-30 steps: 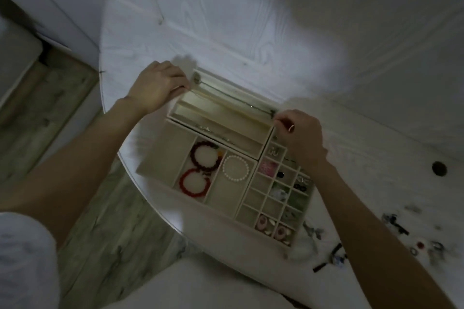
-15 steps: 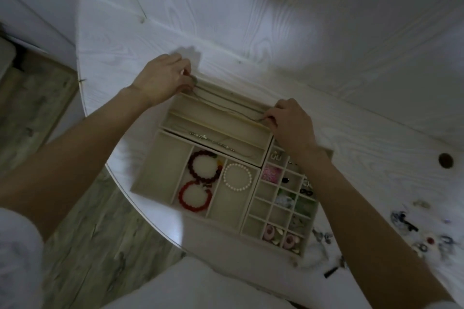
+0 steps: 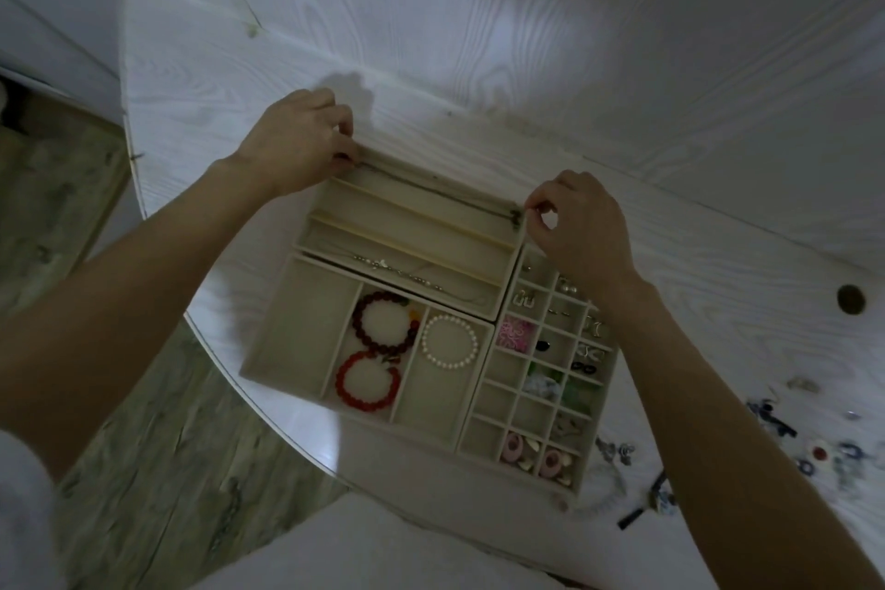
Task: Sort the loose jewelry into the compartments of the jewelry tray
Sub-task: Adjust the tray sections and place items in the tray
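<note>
Head view: a thin chain necklace [image 3: 433, 189] is stretched along the far edge of the jewelry tray [image 3: 306, 326], over its rearmost long compartment, each end pinched between curled fingertips by the left hand [image 3: 299, 141] and the right hand [image 3: 577, 223].

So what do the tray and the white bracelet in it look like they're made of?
The jewelry tray looks lined in beige velvet or suede-like fabric: matte, no shine, soft-edged dividers. The white bracelet looks like pearl or imitation-pearl beads: small, round, evenly sized, faintly glossy. The dim light leaves both uncertain.
</note>
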Tool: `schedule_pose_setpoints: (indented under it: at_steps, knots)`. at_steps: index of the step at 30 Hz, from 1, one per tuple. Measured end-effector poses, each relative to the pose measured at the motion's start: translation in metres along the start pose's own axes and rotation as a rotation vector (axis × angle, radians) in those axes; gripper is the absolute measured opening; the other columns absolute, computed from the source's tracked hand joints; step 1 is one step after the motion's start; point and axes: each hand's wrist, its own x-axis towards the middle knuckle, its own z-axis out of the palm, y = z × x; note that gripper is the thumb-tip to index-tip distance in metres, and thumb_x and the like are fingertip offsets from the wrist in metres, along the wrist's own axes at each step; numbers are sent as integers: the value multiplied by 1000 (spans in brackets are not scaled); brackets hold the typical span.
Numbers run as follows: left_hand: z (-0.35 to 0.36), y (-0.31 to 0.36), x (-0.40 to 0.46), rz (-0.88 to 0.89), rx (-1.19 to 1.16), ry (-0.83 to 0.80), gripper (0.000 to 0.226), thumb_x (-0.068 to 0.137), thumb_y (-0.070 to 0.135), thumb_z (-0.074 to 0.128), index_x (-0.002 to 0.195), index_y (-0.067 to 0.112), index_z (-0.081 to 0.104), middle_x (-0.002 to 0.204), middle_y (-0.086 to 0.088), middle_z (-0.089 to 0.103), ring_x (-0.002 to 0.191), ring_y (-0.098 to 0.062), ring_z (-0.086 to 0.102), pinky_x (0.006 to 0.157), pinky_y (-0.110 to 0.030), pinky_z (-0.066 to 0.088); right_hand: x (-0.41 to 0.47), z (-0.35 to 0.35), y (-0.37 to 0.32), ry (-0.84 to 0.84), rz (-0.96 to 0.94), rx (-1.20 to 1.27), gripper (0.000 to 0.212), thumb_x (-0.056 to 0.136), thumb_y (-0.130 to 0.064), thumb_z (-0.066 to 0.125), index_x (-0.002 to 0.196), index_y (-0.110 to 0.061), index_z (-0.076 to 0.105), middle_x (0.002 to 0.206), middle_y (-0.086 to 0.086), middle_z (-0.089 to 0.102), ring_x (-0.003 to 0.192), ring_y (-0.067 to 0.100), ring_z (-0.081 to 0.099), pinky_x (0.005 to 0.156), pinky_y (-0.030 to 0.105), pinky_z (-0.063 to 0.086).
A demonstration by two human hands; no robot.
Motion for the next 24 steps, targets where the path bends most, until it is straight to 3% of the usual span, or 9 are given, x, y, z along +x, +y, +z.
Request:
schedule_pose_setpoints:
  at_steps: [5,10,15,24]
  knots:
    - [-6,-2,3,5,-19,-79,14,62,7,86,72,12,77,72,-9,63,68,-32,54,59,-34,37,3,3,-1,-105,-9,-16,9,85,-13,61,88,-10,69,86,6,64,84,24,54,64,27,33]
    - [-8,-2,8,43,-50,-102,15,62,12,87,74,14,77,71,-7,64,67,-31,52,61,-33,34,11,11,-4,-263,-133,-64,17,90,-18,58,98,-18,74,94,6,64,90,24,49,72,27,27]
    - [-7,-2,7,-6,-77,-85,15,62,16,87,73,14,77,72,-7,63,70,-30,53,61,-35,38,13,15,-9,-122,-129,-100,8,83,-12,66,85,-11,74,81,10,58,78,28,49,65,30,28]
    - [-3,-3,13,25,-51,-171,12,64,11,85,72,13,76,75,-9,63,73,-30,53,65,-35,39,22,23,-11,-177,-193,-135,5,72,-6,75,70,-11,74,71,9,55,70,28,49,60,29,27]
